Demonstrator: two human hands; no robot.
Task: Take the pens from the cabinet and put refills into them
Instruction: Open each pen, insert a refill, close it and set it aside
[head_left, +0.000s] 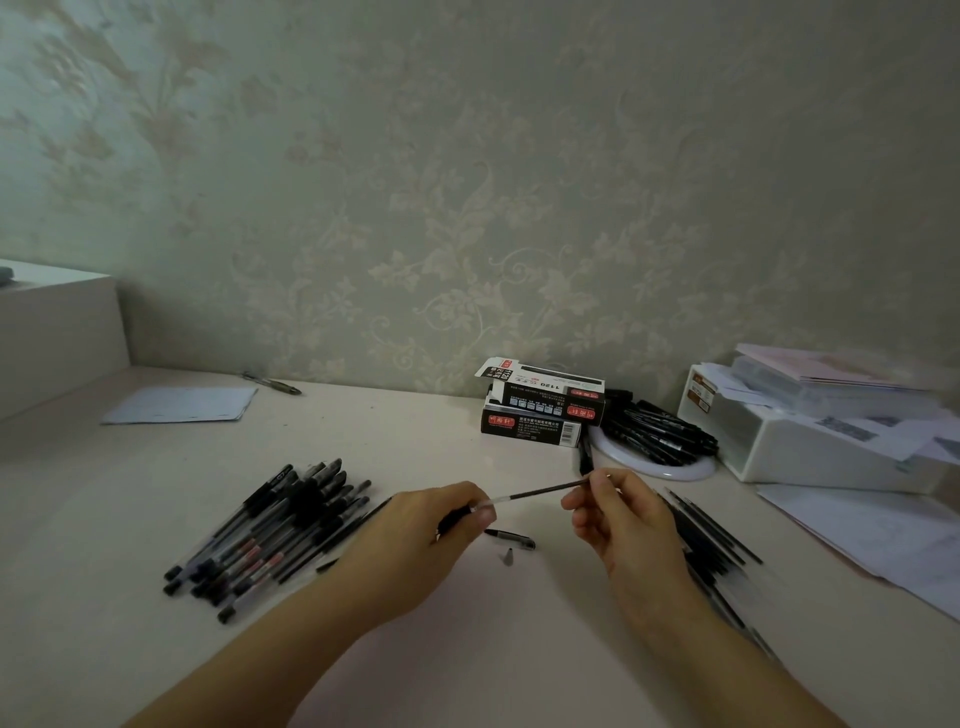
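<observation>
My left hand grips a pen barrel with a dark grip, most of it hidden in the fist. A thin black refill sticks out of the barrel toward the right, and my right hand pinches its far end. On the table just below lie a black pen cap and a small grey tip cone. A pile of several black pens lies to the left. Loose black refills are fanned out to the right, partly behind my right wrist.
Two stacked black-and-white refill boxes stand near the wall, beside a white plate heaped with black pens. A white storage box with papers is at the right, loose sheets below it. A paper and a pen lie back left.
</observation>
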